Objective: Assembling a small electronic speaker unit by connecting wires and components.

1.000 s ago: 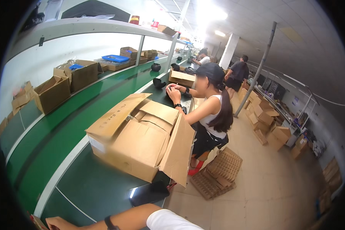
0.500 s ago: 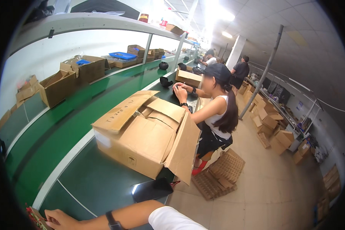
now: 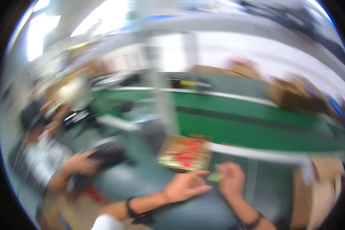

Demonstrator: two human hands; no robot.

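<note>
The picture is smeared by motion. My right hand (image 3: 232,180) is closed on a small flat green piece (image 3: 215,176), held between thumb and fingers. Beside it, my left hand (image 3: 186,186) has its fingers stretched out toward the green piece, with nothing visible in them. Just beyond both hands, a shallow cardboard box (image 3: 163,153) sits on the dark green table (image 3: 153,199). Red and yellow-green small things (image 3: 188,153) fill it, too blurred to name.
Left, a person (image 3: 38,149) works with a hand (image 3: 80,163) at a black object (image 3: 109,151). A grey post (image 3: 163,84) stands beyond my box. A green conveyor belt (image 3: 234,115) runs behind. Right are an open carton (image 3: 326,168) and brown boxes (image 3: 291,94).
The view has swung left, away from the large carton and the seated person. Both my hands now show, and the box of red and green things has come to the middle.
</note>
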